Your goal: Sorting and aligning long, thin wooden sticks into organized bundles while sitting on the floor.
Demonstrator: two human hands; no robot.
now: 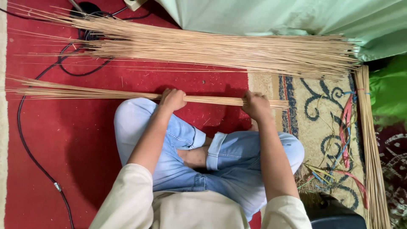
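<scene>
Stick bundle gripped between both hands

The carpet is deep red, plain, bordered at 9 o'clock by a cream strip. At 3 o'clock it turns to a beige rug patterned with dark blue scrolls. The sticks at 12 o'clock are pale tan, as is the bundle under the hands and another bundle at the right edge. The cloth at 1 o'clock is pale mint; a brighter green cloth lies at 3 o'clock. Strings at 4 o'clock are pink, blue and yellow-green. The jeans are light blue, the sleeves cream. The cable is black.
</scene>
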